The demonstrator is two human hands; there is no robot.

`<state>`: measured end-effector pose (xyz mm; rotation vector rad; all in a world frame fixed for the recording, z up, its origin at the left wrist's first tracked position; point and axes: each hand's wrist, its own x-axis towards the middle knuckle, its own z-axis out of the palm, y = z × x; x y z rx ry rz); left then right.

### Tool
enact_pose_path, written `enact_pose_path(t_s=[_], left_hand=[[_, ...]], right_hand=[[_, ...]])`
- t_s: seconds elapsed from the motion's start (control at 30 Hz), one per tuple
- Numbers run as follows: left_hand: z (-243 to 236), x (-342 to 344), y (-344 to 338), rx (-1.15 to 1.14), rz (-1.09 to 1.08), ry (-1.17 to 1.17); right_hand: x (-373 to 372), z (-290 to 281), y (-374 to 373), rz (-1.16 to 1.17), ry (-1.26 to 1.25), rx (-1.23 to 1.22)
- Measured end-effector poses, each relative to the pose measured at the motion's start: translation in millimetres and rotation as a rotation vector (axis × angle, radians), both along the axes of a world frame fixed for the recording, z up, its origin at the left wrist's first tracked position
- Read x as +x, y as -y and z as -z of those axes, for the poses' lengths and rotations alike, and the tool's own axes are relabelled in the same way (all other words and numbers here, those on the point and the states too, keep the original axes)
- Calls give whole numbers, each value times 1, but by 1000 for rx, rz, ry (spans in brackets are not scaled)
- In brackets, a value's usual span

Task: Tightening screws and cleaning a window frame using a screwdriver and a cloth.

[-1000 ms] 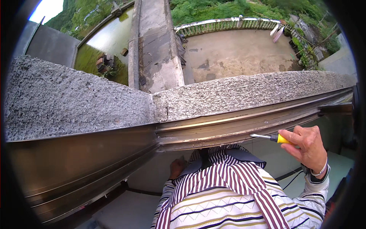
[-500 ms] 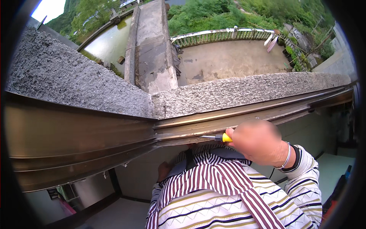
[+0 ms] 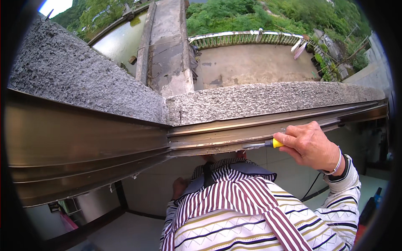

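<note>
My right hand [image 3: 309, 144] is closed around a screwdriver [image 3: 273, 143] with a yellow and black handle. The metal shaft points left and lies at the inner edge of the bronze-coloured window track [image 3: 217, 141], its tip on or very close to the metal. Small pale and brown bits show along that edge. Low beside my body, in shadow, is my left hand [image 3: 180, 187]; its fingers are too dark to make out.
A rough concrete ledge [image 3: 268, 99] runs just beyond the track, and a tall bronze frame [image 3: 83, 140] rises at left. Outside lie a walkway [image 3: 169, 46], a pond [image 3: 123, 39] and a white balustrade [image 3: 243, 38]. A black cable [image 3: 312, 187] hangs below my right wrist.
My right hand has moved to the right along the track, carrying the screwdriver with it. The tip has shifted right too. My left hand stays low by my body.
</note>
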<state>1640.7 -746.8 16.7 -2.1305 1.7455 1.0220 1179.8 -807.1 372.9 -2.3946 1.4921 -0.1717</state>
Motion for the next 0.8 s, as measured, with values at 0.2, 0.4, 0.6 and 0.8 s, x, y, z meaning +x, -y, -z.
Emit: enact_pose_path(t_s=[0.2,0.4,0.6,0.8], left_hand=[[13,5,-10,-68,-30,-47],[15,11,-12,-123,-67,-82],[7,12,-8,-90,-53,-83],[8,15,-6,-71,-91,-116]], right_hand=[[20,17,2,-39,29,-57],[36,23,8,-57,90,-53],[48,25,15,-59,55,-67],[53,26,17,-41,69,-66]])
